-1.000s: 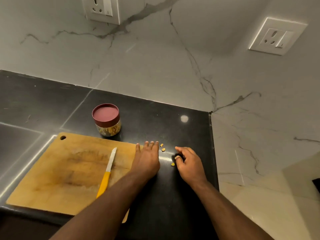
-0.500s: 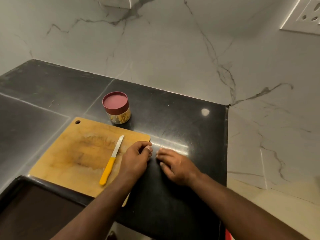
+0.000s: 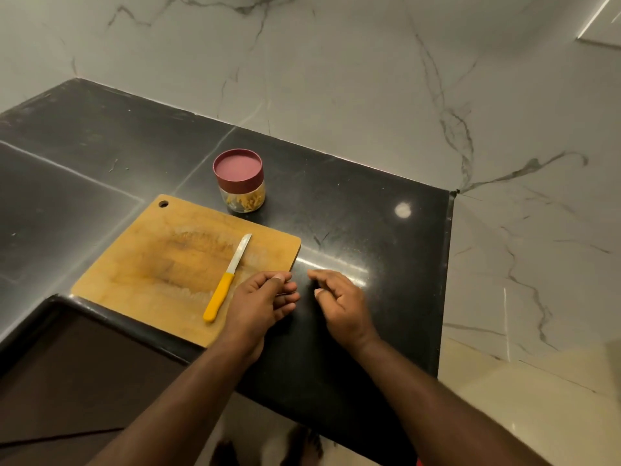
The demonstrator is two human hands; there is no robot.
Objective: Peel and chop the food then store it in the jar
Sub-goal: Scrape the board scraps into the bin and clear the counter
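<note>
Two hands hover over the black counter (image 3: 353, 230) near its front edge, the left hand (image 3: 260, 306) and right hand (image 3: 339, 306) with fingers curled, contents not discernible, beside a board (image 3: 151, 264) bearing a knife (image 3: 228, 277), the lidded jar (image 3: 240, 183) behind its far edge

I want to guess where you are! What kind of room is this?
Most likely a home kitchen. A wooden chopping board with a yellow-handled knife lies on a black stone counter, a small lidded jar holding chopped food stands behind it, and marble-look walls meet at the corner.
</note>
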